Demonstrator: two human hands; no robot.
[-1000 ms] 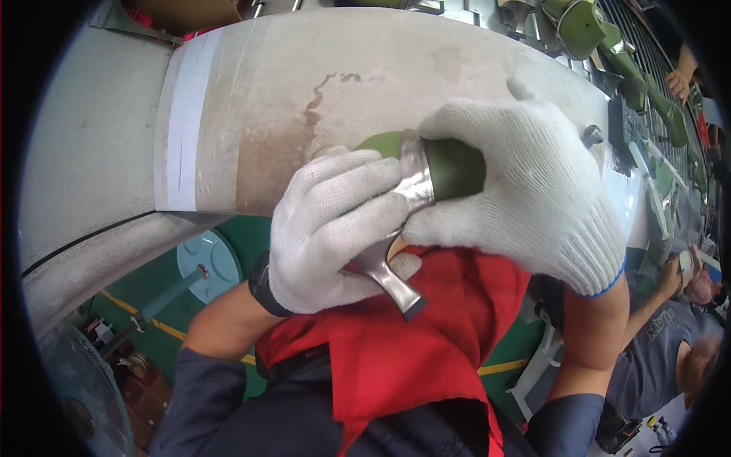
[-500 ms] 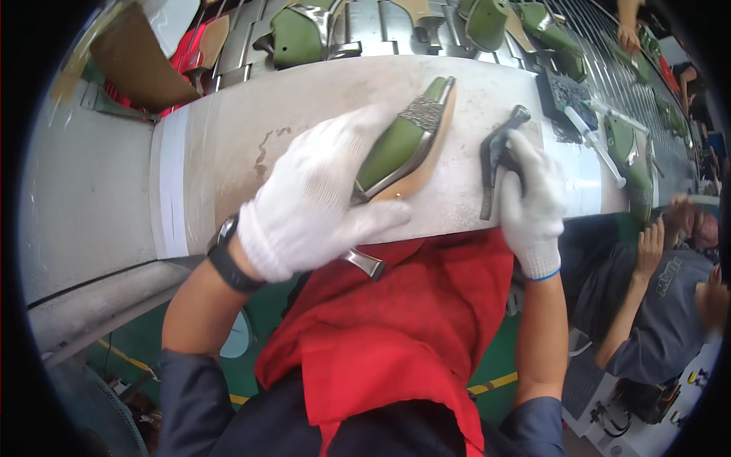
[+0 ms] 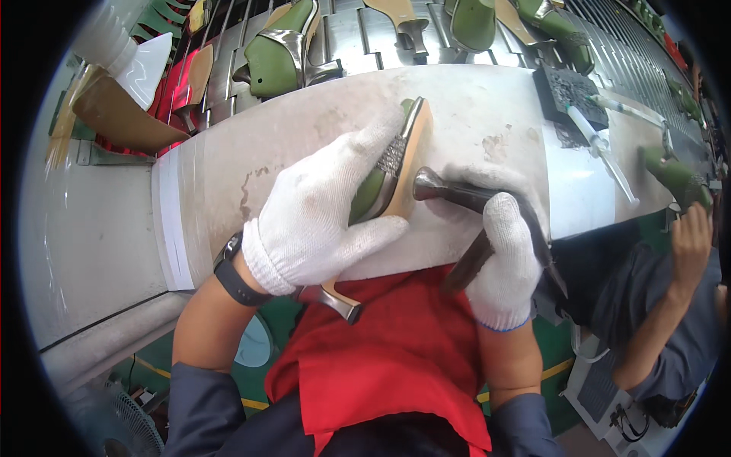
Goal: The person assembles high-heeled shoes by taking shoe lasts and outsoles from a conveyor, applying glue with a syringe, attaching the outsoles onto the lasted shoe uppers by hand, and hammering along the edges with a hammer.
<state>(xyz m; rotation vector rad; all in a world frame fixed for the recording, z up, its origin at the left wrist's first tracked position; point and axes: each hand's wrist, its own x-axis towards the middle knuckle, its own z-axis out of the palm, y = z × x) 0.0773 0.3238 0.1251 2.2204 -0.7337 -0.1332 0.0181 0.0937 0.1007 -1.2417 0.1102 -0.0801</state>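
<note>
green shoe point(image 3: 370, 194) | beneath left grip point(image 3: 314, 204), clasped on its side | right grip point(image 3: 504, 255) grasping hammer point(image 3: 462, 193) near sole point(image 3: 411, 164)

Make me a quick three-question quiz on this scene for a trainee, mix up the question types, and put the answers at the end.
1. Multiple choice: what does the right hand hold? A) scissors B) a hammer C) a paintbrush
2. True or false: the left hand is bare.
3. Fill in the blank: the upper of the shoe under the left hand is mainly ____ in colour.

Key: 1. B. 2. False; it wears a white glove. 3. Green.
</note>
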